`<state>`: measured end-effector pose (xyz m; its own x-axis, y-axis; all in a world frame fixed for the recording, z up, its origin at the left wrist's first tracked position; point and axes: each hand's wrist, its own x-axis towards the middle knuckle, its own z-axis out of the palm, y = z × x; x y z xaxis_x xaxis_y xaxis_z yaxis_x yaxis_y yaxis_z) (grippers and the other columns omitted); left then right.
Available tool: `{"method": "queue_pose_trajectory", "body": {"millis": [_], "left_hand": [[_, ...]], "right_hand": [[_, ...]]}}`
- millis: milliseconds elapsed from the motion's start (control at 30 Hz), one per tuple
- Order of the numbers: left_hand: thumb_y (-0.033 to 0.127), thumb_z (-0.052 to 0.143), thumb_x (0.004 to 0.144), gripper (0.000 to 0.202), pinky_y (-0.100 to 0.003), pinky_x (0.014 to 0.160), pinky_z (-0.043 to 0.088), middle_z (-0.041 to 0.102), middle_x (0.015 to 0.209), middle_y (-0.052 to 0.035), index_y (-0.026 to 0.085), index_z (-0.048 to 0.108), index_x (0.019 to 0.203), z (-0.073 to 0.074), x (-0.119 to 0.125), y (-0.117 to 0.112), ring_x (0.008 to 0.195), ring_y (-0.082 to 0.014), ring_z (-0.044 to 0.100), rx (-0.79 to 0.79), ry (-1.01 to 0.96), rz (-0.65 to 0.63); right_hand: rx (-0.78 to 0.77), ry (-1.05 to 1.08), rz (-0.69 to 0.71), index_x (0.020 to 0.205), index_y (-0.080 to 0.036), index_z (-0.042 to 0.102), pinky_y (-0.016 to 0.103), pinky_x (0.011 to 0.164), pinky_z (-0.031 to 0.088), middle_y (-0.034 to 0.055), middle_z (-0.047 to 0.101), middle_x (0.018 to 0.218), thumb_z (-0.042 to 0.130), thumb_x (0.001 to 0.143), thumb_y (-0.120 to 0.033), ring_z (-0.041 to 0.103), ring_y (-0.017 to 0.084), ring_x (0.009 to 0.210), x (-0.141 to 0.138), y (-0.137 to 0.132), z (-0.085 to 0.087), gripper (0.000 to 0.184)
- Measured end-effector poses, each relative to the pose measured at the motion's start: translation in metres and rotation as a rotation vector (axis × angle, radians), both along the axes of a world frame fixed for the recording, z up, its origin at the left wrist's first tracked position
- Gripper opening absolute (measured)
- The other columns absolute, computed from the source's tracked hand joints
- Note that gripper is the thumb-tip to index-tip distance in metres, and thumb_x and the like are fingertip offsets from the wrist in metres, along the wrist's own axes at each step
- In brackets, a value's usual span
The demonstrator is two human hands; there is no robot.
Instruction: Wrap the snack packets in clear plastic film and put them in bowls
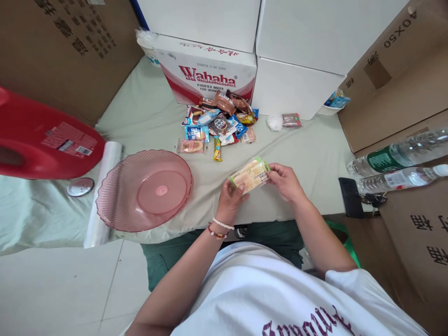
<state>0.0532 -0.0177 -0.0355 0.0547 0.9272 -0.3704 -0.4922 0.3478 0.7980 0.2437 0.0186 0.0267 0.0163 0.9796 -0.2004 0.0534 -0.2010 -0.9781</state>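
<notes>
Between my two hands is a flat packet of crackers (251,175) in clear wrap with green ends, held above the cloth near the table's front edge. My left hand (231,199), with bracelets on the wrist, grips its left end, thumb on top. The fingers of my right hand (283,179) pinch its right end. Beyond the packet lies a pile of wrapped snacks (221,122); a small yellow packet (217,149) is at its near side. To the left of my hands stands a pink transparent scalloped bowl (115,200).
At the back stand a Wahaha carton (210,74) and white boxes (297,84). A clear plastic roll (101,200), a red jug (45,135) and a round tin (80,187) are at left. Bottles (395,157) and a black phone-like object (351,197) are at right.
</notes>
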Motion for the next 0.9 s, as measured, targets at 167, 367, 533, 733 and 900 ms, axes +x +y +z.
{"method": "queue_pose_trajectory", "body": {"millis": [167,367,533,733,900], "left_hand": [[0.042,0.096,0.064,0.063,-0.045,0.091,0.063,0.077,0.118,-0.0109,0.019,0.066,0.115,0.010,0.014,0.013,0.109,-0.0301,0.074,-0.047,-0.186,-0.073],[0.037,0.099,0.056,0.061,-0.036,0.090,0.059,0.077,0.099,-0.0001,0.021,0.065,0.104,0.001,0.017,0.009,0.096,-0.0201,0.073,0.051,-0.026,0.008],[0.035,0.099,0.057,0.059,-0.034,0.083,0.057,0.075,0.094,-0.0014,0.021,0.068,0.105,0.009,0.008,0.004,0.089,-0.0206,0.071,0.113,-0.006,-0.240],[0.038,0.095,0.059,0.057,-0.046,0.100,0.054,0.075,0.114,-0.0086,0.020,0.069,0.106,0.007,0.014,0.007,0.111,-0.0301,0.070,0.137,-0.056,-0.271],[0.048,0.081,0.079,0.057,-0.043,0.101,0.055,0.061,0.139,-0.0115,0.023,0.062,0.126,-0.002,0.008,0.012,0.122,-0.0269,0.063,0.198,0.257,-0.226]], "right_hand": [[-0.052,0.193,-0.042,0.093,-0.021,0.069,0.031,0.071,0.057,0.0021,0.071,0.088,0.072,0.077,-0.048,0.065,0.017,0.076,-0.010,-0.024,-0.025,0.031],[0.085,0.080,0.002,0.129,-0.026,0.060,0.037,0.097,0.055,0.0071,0.070,0.121,0.063,0.089,-0.069,0.066,0.023,0.113,-0.009,-0.039,-0.033,0.059],[0.139,0.066,0.160,0.129,-0.027,0.059,0.040,0.108,0.050,0.0061,0.071,0.124,0.072,0.088,-0.063,0.066,0.022,0.116,0.008,-0.046,-0.033,0.056],[0.079,0.225,0.162,0.131,-0.028,0.062,0.042,0.113,0.048,0.0075,0.068,0.136,0.075,0.089,-0.056,0.063,0.022,0.127,0.000,-0.055,-0.042,0.052],[-0.010,0.232,-0.110,0.119,-0.024,0.065,0.038,0.094,0.060,0.0061,0.076,0.114,0.081,0.083,-0.052,0.072,0.020,0.101,0.025,-0.033,-0.048,0.047]]}}
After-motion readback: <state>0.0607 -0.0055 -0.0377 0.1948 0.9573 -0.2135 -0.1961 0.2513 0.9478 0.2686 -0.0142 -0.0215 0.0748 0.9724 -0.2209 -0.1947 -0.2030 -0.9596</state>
